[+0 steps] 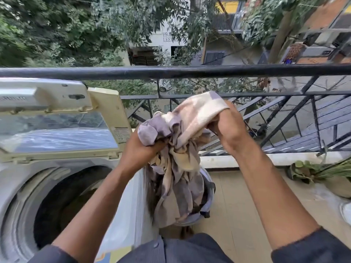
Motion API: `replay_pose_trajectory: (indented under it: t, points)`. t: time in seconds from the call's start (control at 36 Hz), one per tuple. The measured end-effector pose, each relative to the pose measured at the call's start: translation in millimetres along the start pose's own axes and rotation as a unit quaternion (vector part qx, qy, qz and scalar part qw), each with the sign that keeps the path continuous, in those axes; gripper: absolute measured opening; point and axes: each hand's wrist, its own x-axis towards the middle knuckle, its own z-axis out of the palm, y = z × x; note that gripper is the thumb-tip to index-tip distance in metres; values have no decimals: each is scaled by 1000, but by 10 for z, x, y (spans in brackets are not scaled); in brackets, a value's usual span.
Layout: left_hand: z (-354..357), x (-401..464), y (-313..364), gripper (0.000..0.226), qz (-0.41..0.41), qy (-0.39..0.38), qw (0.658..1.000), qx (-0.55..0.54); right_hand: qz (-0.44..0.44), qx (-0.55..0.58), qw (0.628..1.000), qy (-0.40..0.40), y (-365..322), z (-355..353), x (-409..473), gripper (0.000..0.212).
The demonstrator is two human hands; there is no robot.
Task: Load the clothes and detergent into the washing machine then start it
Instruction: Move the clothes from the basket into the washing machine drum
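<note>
Loading is under way: the left hand point(141, 149) and right hand point(228, 128) both clutch a bunched cloth point(182, 141) at frame centre, which next must swing to the open washer drum point(62, 204) (lower left).

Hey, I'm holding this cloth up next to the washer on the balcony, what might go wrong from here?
1. The cloth, gripped by the left hand and right hand, hangs close to the railing; a loose grip might drop it over.
2. Its trailing end could snag on the bucket or miss the open drum.
</note>
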Motion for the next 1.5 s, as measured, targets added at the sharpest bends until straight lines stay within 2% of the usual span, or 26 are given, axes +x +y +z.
replay_pose_trajectory:
  t: [0.08, 0.14, 0.17, 0.22, 0.28, 0.36, 0.42, 0.47, 0.56, 0.61, 0.67, 0.72, 0.75, 0.81, 0.86, 0.89, 0.94, 1.0, 1.08, 1.17, 1.25, 1.31, 1.39, 1.5]
  points:
    - [6, -10, 37, 49, 14, -102, 994, -47, -34, 16, 997, -60, -102, 217, -121, 39]
    - [21, -40, 62, 58, 10, -126, 990, -60, -29, 36, 994, -103, -101, 367, -205, 40]
    - [39, -60, 74, 60, 6, -115, 991, -64, -25, 37, 991, -123, -83, 427, -239, 36]
    - [95, -78, 63, 55, -18, -42, 997, -63, -12, 21, 988, -150, -69, 510, -292, 34]
    - [137, -91, 64, 42, -38, 37, 997, -57, -21, -17, 984, -178, -35, 515, -307, 49]
    - [136, -101, 66, 35, -45, 84, 994, -58, -22, -66, 979, -192, 60, 412, -319, 69]
    - [112, -109, 52, 20, -46, 98, 992, -56, -13, -64, 983, -174, 165, 311, -315, 70]
    - [80, -115, 56, 9, -32, 105, 991, -73, -21, -90, 989, -117, 351, 222, -288, 56]
    - [9, -120, 127, 20, -14, 122, 989, -85, 23, -186, 982, -11, 776, 73, -241, 63]
    - [-47, -111, 174, 19, -11, 134, 985, -111, 74, -292, 953, -25, 1137, -36, -207, 58]
    - [-108, -84, 180, 19, -16, 146, 981, -123, 139, -358, 920, -77, 1458, -102, -176, 69]
    - [-166, -69, 196, 19, -15, 148, 981, -121, 195, -322, 921, -105, 1681, -105, -149, 78]
    - [-189, -61, 204, 20, -13, 149, 982, -117, 209, -290, 928, -107, 1755, -88, -134, 75]
    - [-212, -52, 233, 18, -7, 160, 982, -97, 217, -263, 935, -100, 1867, -55, -77, 55]
    - [-214, -61, 257, 13, -2, 159, 984, -86, 210, -306, 926, -70, 1900, -58, -19, 25]
    - [-210, -70, 264, 12, -2, 152, 985, -84, 209, -333, 918, -48, 1914, -86, 3, 17]
    - [-202, -87, 258, 13, -13, 141, 987, -71, 214, -357, 909, -7, 1920, -163, 42, 23]
    - [-202, -102, 227, 17, -32, 135, 988, -67, 209, -371, 904, 32, 1832, -231, 41, 20]
    - [-212, -116, 163, 36, -61, 130, 988, -50, 158, -390, 902, 94, 1604, -306, 69, 23]
    - [-182, -115, 119, 49, -72, 119, 990, -34, 89, -314, 934, 143, 1162, -298, 66, 25]
    - [-94, -128, 85, 38, -80, 113, 990, -27, 10, -205, 967, 148, 581, -207, -22, 24]
    - [-25, -153, 72, 38, -96, 108, 989, -22, -59, -95, 986, 120, 211, -117, -103, 25]
    - [50, -185, 76, 37, -91, 93, 990, -43, -145, 23, 988, 47, -249, 53, -242, 29]
    - [69, -182, 123, 35, -67, 82, 990, -93, -135, 80, 987, -28, -397, 318, -333, 27]
